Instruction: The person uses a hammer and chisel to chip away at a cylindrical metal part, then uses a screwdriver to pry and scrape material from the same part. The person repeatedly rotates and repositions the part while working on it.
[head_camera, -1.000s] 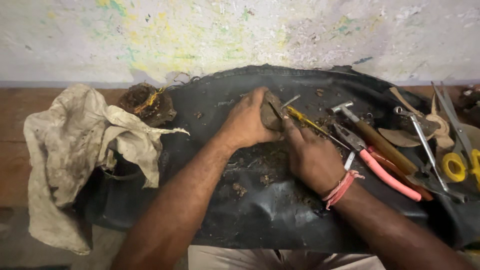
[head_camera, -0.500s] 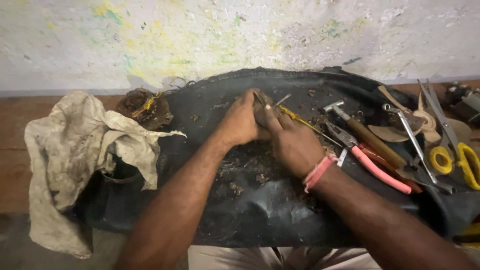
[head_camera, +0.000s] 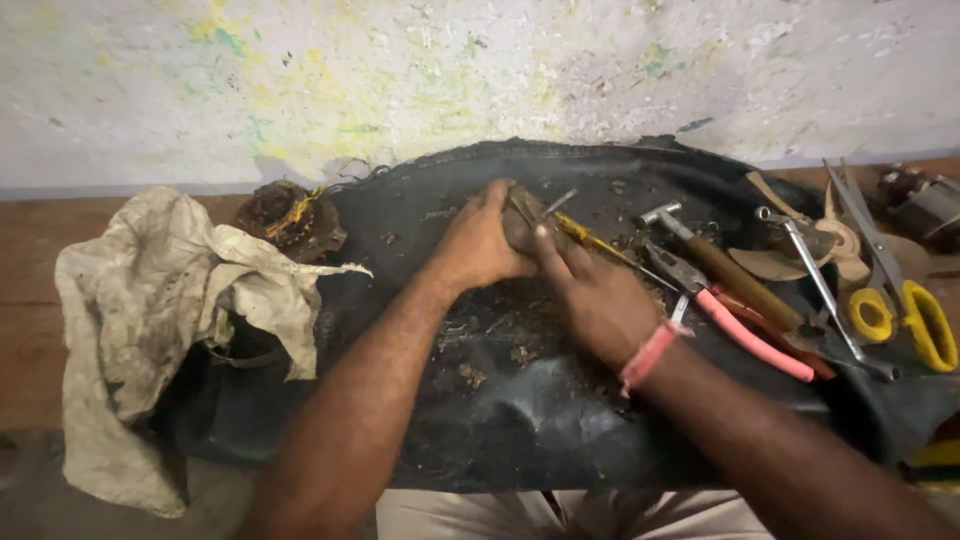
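My left hand (head_camera: 478, 243) grips a small dark, dirty lump of a part (head_camera: 520, 228) over a black rubber sheet (head_camera: 520, 420). My right hand (head_camera: 598, 295) meets it from the right, fingers closed on a thin metal tool (head_camera: 528, 210) whose tip pokes out above the part. A pink band circles my right wrist. Both hands touch the part, which is mostly hidden by fingers.
A dirty cloth (head_camera: 150, 310) lies at the left, beside a rusty wire-wound coil (head_camera: 290, 218). To the right lie a yellow screwdriver (head_camera: 600, 245), a hammer (head_camera: 730, 270), pink-handled pliers (head_camera: 745, 330), yellow-handled scissors (head_camera: 900, 300) and metal rods. Debris litters the sheet.
Both hands have stayed together on the part, shifting slightly; the right hand's fingers have moved closer onto it. The view has drifted a little.
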